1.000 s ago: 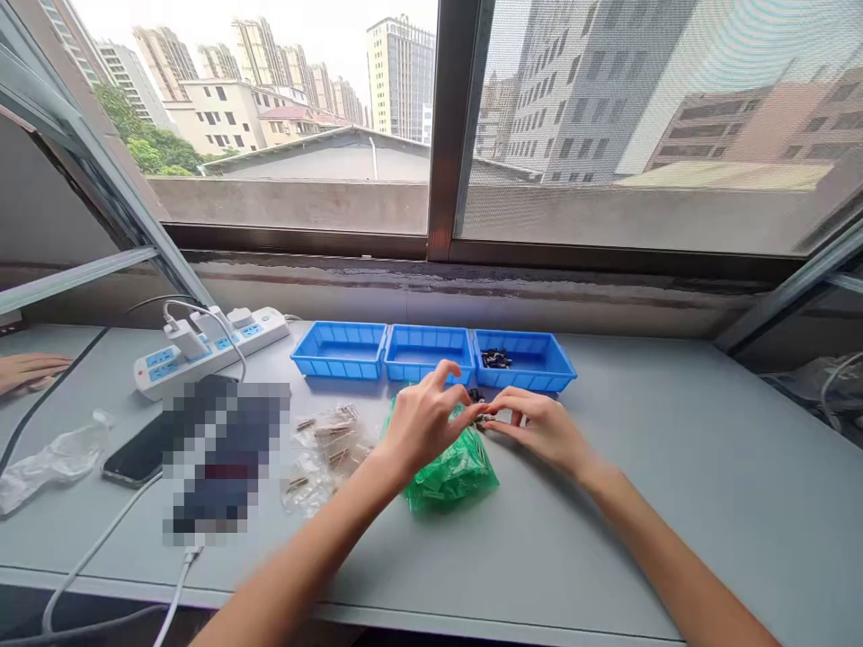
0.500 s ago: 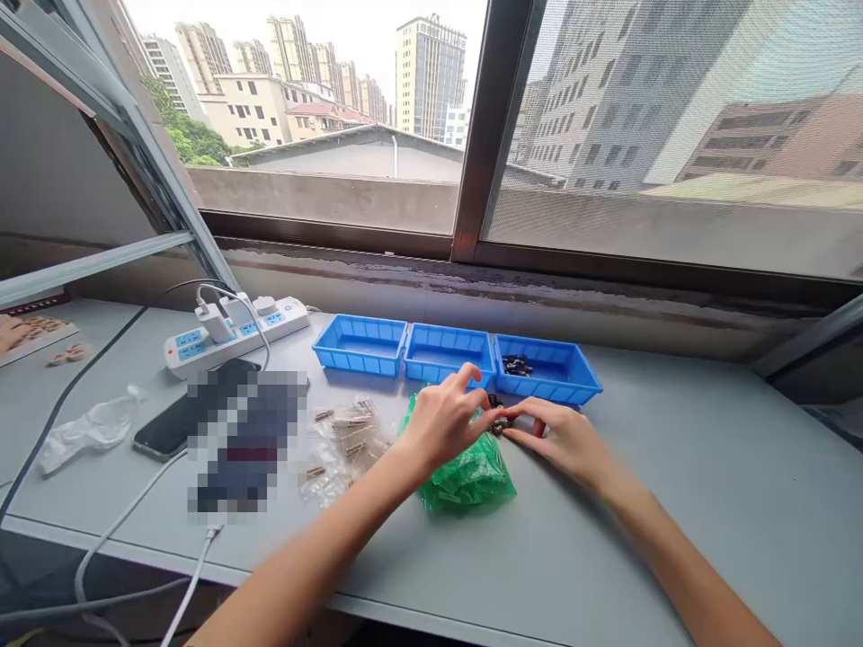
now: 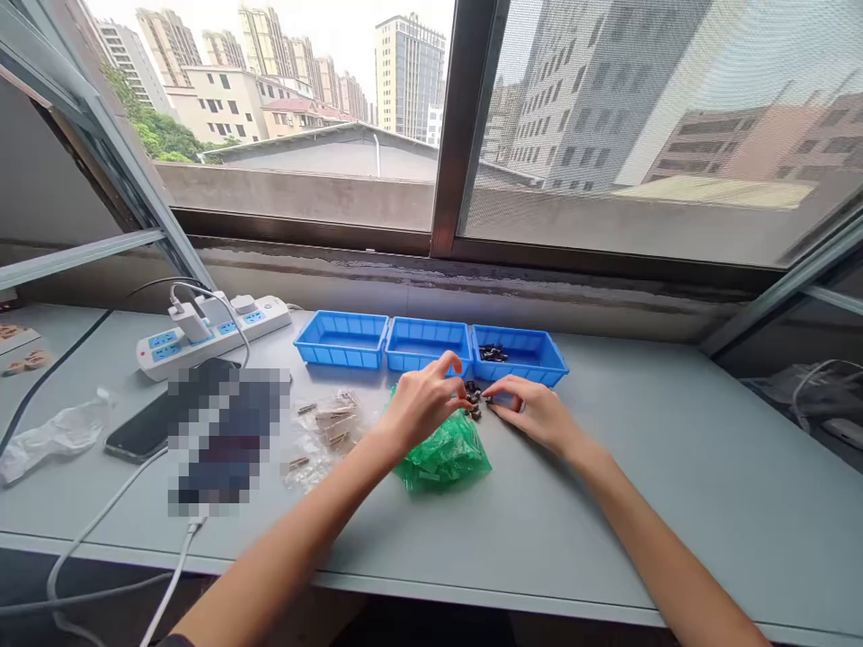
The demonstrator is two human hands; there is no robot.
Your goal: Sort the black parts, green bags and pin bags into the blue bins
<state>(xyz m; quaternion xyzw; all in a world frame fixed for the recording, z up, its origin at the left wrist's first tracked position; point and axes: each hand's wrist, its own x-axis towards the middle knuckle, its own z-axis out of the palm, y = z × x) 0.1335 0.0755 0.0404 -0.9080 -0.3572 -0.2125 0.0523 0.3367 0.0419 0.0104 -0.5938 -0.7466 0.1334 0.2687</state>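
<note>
Black little parts [image 3: 473, 398] lie clustered on the grey counter [image 3: 647, 503], between the two hands, beside the green plastic bag [image 3: 445, 458]. The right hand [image 3: 539, 419] has thumb and forefinger at a dark piece on the cluster's edge; I can't tell whether that grip is clamped. The left hand [image 3: 424, 409] arches over the bag, forefinger crooked, its grip too hidden to judge. Behind stand three blue bins [image 3: 341, 354], dark parts in the rightmost. Leftward lie clear bags [image 3: 324, 438] and a white power strip [image 3: 219, 336].
</note>
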